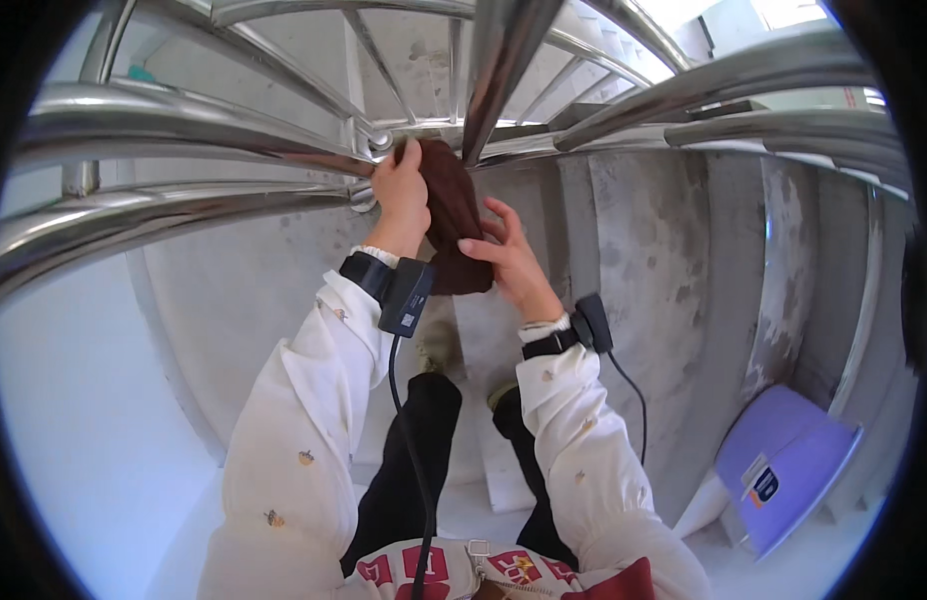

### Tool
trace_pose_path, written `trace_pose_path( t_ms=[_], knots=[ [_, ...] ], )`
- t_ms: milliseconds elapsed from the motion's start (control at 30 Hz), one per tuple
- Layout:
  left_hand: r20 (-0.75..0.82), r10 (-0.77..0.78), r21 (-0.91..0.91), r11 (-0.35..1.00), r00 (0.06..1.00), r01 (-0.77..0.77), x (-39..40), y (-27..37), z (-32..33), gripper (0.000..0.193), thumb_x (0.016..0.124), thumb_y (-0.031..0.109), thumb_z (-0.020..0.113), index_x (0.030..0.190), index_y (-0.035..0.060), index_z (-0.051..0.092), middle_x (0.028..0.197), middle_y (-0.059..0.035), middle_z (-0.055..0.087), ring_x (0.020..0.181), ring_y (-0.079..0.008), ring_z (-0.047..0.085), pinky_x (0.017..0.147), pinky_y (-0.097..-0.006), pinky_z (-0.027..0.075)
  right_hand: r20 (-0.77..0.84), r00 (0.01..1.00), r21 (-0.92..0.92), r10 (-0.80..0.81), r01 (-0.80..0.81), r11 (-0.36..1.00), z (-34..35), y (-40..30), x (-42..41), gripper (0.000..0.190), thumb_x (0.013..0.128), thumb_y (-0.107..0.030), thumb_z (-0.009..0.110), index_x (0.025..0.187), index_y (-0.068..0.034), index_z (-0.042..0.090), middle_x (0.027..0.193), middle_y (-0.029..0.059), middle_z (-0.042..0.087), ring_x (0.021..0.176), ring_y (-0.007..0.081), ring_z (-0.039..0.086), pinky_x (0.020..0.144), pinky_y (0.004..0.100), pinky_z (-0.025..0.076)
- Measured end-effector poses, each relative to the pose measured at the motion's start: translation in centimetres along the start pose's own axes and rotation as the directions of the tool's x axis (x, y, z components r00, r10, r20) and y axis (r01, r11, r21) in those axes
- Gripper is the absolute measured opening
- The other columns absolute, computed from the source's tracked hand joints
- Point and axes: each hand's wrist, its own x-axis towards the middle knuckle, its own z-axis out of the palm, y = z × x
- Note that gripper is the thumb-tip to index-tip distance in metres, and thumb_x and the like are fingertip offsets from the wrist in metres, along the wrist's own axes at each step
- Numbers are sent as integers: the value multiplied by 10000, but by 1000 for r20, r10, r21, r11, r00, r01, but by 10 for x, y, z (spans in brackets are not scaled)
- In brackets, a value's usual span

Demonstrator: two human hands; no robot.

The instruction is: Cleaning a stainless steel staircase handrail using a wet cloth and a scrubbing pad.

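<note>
A dark brown cloth (456, 202), bunched into a long folded shape, hangs between my hands close to the stair railing's posts. My left hand (400, 196) grips its upper left side, thumb pointing up along the edge. On the cloth's right edge, my right hand (512, 259) pinches lower down, its thumb over the fabric and its index finger raised apart. Just behind the cloth's top stand a thick metal railing post (508, 67) and the end of a lower rail (283, 199).
Polished handrails (193, 120) run left and right before me. Concrete steps (643, 270) lie to the right, with a purple basin (778, 457) resting there. A white wall (66, 420) stands at left. Cabled black devices (409, 296) are strapped to both wrists.
</note>
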Motion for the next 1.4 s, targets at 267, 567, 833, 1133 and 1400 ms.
trace_pose_path(
  t_ms=[267,567,833,1133,1400],
  knots=[
    [296,82,-204,979,952,-21,40,-43,37,293,938,258,471,1020,12,608,1034,-66,611,943,-174,550,824,-277,408,50,985,-54,166,-164,985,-67,-2,47,441,763,-73,597,1179,24,487,1074,143,599,942,266,601,864,388,468],
    [297,854,559,207,428,-803,37,-103,-3,191,827,160,559,881,-23,551,893,-161,514,855,-352,491,739,-410,408,124,955,486,268,-294,823,-66,55,85,347,893,-213,481,1178,-14,490,1136,147,572,1029,312,562,902,446,454],
    [461,688,723,74,560,-687,43,-97,-65,152,774,148,616,824,25,541,831,-121,512,839,-324,509,693,-410,438,199,949,428,245,-309,849,-13,92,145,280,924,-250,475,1151,-86,484,1050,100,592,934,279,596,815,435,501],
    [-149,411,743,647,900,-172,72,-90,-154,272,841,272,563,827,8,628,798,-176,624,750,-352,583,699,-435,453,172,958,-23,231,-231,973,46,64,91,380,809,1,562,1182,-26,497,1001,92,602,887,215,601,814,337,490],
    [83,409,-149,907,909,-395,78,-49,-76,333,917,299,458,965,-6,584,963,-199,610,856,-280,594,744,-347,437,531,593,-415,-606,805,424,86,27,111,646,666,7,547,1288,-20,375,1073,148,571,988,265,563,877,336,437]
  ],
)
